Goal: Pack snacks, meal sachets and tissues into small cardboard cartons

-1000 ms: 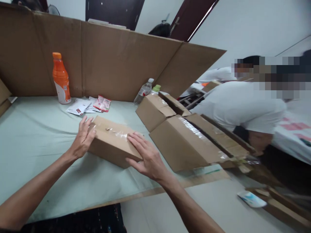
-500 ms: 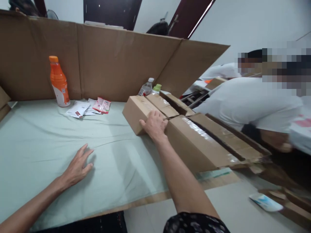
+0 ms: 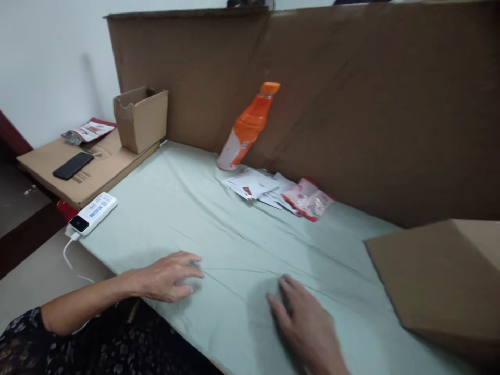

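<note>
Your pale green desk (image 3: 219,234) bears a cardboard box (image 3: 437,281) at its right. An orange bottle (image 3: 249,126) stands toward the back. Your left hand (image 3: 170,277) and right hand (image 3: 307,320) are empty, thumbs and fingers parted, the right nearer the box. Packets (image 3: 253,184) lie by the bottle.

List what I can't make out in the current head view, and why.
All in the head view:
Cardboard box: its right side is cut off by the right edge.
Right hand: blurred; its own back hides some of the fingers.
Small carton: its walls hide most of the inside.
White packets: the print is too small and blurred to read.
</note>
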A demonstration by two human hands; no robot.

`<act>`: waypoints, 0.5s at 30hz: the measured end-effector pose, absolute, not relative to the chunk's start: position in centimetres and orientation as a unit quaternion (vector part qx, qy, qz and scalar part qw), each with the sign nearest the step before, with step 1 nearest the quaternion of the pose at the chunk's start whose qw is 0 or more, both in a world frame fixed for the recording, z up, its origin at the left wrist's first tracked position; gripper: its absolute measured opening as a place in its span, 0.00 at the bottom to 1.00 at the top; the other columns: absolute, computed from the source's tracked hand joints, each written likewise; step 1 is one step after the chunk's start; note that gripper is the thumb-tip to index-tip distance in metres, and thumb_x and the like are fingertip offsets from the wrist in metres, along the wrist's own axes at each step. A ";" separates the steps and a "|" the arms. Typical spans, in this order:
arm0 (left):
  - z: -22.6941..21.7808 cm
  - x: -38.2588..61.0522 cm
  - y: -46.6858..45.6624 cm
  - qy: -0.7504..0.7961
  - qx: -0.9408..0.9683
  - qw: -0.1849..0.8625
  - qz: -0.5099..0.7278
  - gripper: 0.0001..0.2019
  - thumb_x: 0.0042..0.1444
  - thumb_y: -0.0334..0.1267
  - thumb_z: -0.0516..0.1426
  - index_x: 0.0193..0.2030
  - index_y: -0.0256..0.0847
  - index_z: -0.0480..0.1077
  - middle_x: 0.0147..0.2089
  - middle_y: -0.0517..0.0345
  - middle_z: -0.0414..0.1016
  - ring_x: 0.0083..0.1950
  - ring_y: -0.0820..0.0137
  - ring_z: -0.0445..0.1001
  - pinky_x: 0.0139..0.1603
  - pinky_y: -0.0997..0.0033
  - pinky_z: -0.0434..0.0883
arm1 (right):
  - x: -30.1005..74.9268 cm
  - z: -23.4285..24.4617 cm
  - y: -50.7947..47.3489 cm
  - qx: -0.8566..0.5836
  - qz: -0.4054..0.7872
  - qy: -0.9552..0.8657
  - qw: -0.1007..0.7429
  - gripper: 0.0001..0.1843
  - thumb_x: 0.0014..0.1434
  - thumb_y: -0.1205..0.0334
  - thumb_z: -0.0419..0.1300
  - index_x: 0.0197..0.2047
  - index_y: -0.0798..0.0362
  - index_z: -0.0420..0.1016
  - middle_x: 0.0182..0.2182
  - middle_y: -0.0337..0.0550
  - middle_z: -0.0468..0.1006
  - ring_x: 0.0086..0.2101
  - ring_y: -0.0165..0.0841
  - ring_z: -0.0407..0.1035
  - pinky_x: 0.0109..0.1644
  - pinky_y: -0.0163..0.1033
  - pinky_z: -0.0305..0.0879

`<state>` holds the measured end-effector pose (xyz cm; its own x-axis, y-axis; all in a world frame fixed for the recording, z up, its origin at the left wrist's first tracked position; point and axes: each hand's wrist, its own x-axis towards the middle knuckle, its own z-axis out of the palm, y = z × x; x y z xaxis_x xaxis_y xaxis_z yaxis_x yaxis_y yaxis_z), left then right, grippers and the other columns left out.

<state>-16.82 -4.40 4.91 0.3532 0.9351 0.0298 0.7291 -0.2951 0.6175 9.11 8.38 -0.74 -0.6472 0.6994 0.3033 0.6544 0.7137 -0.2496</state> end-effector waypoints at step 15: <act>11.8 -46.9 -4.7 0.855 0.455 -0.079 0.236 0.18 0.72 0.45 0.56 0.62 0.36 0.71 0.63 0.48 0.71 0.61 0.55 0.74 0.63 0.48 0.73 | 6.4 -4.2 4.9 -0.223 0.020 -0.941 0.253 0.18 0.71 0.57 0.52 0.51 0.51 0.82 0.55 0.56 0.82 0.51 0.50 0.79 0.45 0.55 0.80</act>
